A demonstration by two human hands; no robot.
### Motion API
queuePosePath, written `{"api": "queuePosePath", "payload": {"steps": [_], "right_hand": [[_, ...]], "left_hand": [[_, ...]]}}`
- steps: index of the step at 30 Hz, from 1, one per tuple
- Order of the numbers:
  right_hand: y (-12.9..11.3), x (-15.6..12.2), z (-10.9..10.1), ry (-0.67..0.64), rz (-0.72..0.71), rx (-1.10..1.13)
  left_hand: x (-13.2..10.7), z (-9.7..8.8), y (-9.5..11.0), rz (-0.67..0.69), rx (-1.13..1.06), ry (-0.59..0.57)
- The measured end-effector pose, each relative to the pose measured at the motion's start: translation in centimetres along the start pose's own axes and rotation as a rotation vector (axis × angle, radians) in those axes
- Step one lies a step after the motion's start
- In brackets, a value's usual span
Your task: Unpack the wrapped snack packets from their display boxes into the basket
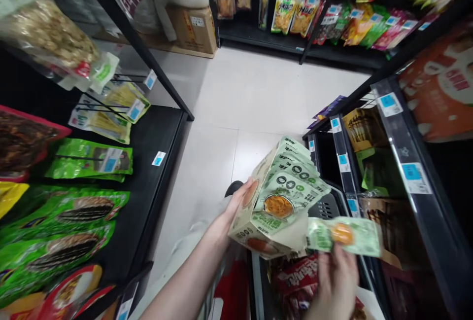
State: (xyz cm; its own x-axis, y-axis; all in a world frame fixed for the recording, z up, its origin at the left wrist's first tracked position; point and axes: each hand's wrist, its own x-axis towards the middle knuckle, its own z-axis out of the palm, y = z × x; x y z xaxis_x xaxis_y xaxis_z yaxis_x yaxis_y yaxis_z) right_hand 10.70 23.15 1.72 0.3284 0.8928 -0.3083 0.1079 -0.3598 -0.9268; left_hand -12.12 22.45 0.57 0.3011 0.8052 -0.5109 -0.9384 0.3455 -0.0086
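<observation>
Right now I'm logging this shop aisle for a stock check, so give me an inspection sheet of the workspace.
Surface: pale tiled floor, bare where seen.
Job's things: stack of green packets; one single packet.
Clutter: red bags low down under the hands.
Hands: left hand holds the stack; right hand holds the single packet.
Cables: nothing seen.
Surroundings: black shelves with hanging snack packs both sides; cardboard box at the aisle end.

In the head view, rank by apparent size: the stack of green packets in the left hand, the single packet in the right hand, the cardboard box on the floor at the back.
1. stack of green packets
2. cardboard box, though it stands farther off
3. single packet

The left hand holds the stack; the right hand holds the single packet.
</observation>
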Motion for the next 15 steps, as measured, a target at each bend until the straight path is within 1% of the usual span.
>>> {"api": "queuePosePath", "payload": {"steps": [1, 2, 4, 6, 8, 10, 11, 13, 14, 15], "right_hand": [[-2.7, -0.8, -0.5, 0.080, -0.040, 0.062], [-5.2, -1.7, -0.6, 0.098, -0.097, 0.103], [-9.4, -3.1, 0.2, 0.080, -0.250, 0.128], [-11.7, -3.9, 1.9, -0.006, -0.371, 0.078], [-12.5, -4.2, 3.8, -0.144, -0.419, -0.048], [-12.3, -4.4, 5.2, -0.278, -0.435, -0.260], [-12.1, -4.5, 5.6, -0.323, -0.457, -0.359], [-11.6, -4.3, 5.6, -0.339, -0.530, -0.462], [-11.2, -3.9, 5.3, -0.312, -0.552, -0.449], [-10.6, -3.2, 4.8, -0.257, -0.558, -0.397]], "left_hand": [[-0.1, 0.2, 0.0, 0.005, 0.003, 0.001], [-0.3, 0.4, 0.0, 0.005, 0.007, 0.001], [-0.5, 0.6, 0.0, 0.003, 0.014, -0.005], [-0.6, 0.7, -0.1, -0.003, 0.028, -0.016], [-0.7, 1.0, -0.2, 0.013, 0.036, -0.014], [-0.7, 1.5, -0.4, 0.045, 0.031, -0.002], [-0.8, 1.8, -0.5, 0.061, 0.025, 0.002], [-0.9, 2.1, -0.6, 0.074, 0.016, 0.011], [-0.9, 2.2, -0.7, 0.068, 0.013, 0.014], [-1.0, 2.0, -0.6, 0.059, 0.009, 0.021]]}}
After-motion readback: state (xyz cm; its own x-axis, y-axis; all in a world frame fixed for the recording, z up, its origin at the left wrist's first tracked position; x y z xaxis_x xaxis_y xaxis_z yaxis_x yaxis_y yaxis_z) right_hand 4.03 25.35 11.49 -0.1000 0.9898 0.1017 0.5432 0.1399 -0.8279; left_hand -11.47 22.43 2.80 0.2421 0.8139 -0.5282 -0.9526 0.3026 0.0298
